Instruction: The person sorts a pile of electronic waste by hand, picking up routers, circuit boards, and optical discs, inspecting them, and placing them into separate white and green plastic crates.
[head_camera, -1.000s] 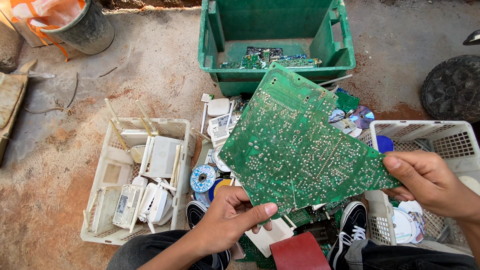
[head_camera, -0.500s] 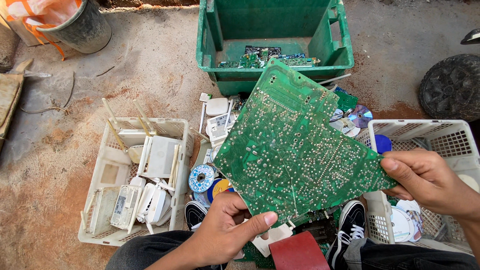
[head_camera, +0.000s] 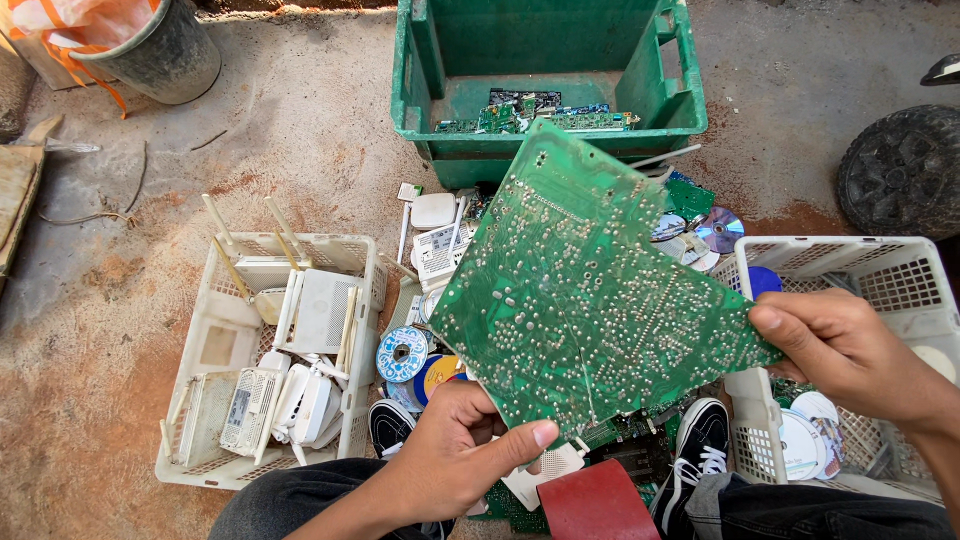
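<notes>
So this is mid-sort: a big green circuit board (head_camera: 590, 290) is held up solder side facing the camera, tilted, above the pile of discs and scrap on the dirt floor. The left hand (head_camera: 455, 455) has its grip closed on the board's bottom edge, thumb over the front, and the right hand (head_camera: 850, 350) pinches the right corner. Straight ahead sits a green crate (head_camera: 545, 70) with a few smaller boards already lying in it, a white basket (head_camera: 270, 350) of router-type boxes on the left, and another white basket (head_camera: 860, 280) with discs on the right. My guess is it's at the look-it-over stage, and since boards sit in the green crate, the next move probably calls for a forward reach over the pile without snagging anything.
</notes>
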